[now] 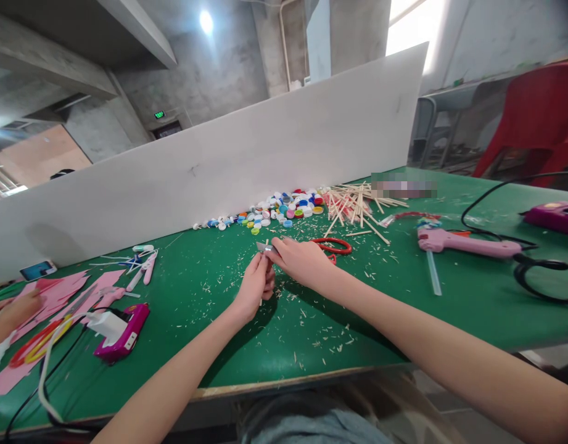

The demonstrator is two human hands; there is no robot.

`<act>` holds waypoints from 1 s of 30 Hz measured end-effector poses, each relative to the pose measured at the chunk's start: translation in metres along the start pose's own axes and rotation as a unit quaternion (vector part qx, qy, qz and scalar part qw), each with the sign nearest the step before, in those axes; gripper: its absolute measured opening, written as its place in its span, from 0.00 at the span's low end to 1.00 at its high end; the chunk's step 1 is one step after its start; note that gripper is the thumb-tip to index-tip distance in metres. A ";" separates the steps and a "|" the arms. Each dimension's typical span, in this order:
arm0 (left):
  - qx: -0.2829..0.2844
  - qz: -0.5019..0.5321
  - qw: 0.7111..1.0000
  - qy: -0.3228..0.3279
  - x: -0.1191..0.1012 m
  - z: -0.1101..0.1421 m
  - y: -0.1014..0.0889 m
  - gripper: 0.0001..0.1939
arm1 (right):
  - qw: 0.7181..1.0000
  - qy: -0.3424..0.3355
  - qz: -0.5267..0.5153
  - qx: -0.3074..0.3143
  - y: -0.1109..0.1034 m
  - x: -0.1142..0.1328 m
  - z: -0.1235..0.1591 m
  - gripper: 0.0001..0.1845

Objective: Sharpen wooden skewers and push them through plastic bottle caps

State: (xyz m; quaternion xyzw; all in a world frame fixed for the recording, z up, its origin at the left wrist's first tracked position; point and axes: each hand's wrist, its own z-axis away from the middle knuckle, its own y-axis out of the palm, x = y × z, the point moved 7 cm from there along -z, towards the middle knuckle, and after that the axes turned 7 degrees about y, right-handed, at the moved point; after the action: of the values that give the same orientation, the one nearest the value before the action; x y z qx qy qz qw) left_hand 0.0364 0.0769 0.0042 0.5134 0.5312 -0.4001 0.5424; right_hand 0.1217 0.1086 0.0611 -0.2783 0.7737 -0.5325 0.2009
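Observation:
My left hand [256, 285] is closed round a thin wooden stick [266, 244] that it holds upright above the green table [228, 345]. My right hand [302, 259] is closed on a small silver blade [264, 248], whose edge rests against the stick's top end. Both hands meet at the middle of the table. Pale wood shavings [321, 336] lie scattered under and around them.
A heap of coloured bottle caps [284, 208] and loose wooden sticks [355, 206] lie by the white board [246, 154]. Red scissors [334, 246], pink glue gun [464, 243] and black cable [538, 271] right. Left: pink power bank [121, 333], pink paper [57, 296], another person's hand [13, 314].

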 end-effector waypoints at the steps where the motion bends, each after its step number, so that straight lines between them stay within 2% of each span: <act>1: 0.003 0.000 1.000 -0.001 -0.001 0.000 0.001 0.18 | 1.000 -0.004 0.001 0.002 0.001 0.000 0.000 0.21; 5: 0.002 -0.015 1.000 -0.014 -0.001 0.001 0.000 0.18 | 1.000 -0.003 0.000 0.006 0.006 -0.003 -0.001 0.22; 9: -0.021 -0.064 0.998 -0.012 0.000 0.001 -0.004 0.21 | 0.999 -0.033 -0.001 0.021 0.015 0.000 -0.002 0.14; 11: -0.017 -0.079 0.997 -0.005 0.001 0.000 -0.005 0.23 | 0.999 -0.033 -0.002 0.029 0.017 0.001 -0.002 0.12; 20: 0.020 -0.110 0.994 0.004 0.006 -0.006 -0.007 0.27 | 0.997 -0.015 0.017 0.074 0.014 0.003 0.003 0.14; 30: 0.006 -0.130 0.991 0.006 -0.003 -0.003 -0.007 0.26 | 0.996 0.045 0.010 0.078 0.015 0.004 0.003 0.13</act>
State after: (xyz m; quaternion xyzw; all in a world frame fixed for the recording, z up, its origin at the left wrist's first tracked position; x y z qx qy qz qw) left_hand 0.0289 0.0785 0.0062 0.4451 0.5944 -0.4674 0.4797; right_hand 0.1169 0.1079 0.0457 -0.2301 0.7405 -0.6015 0.1922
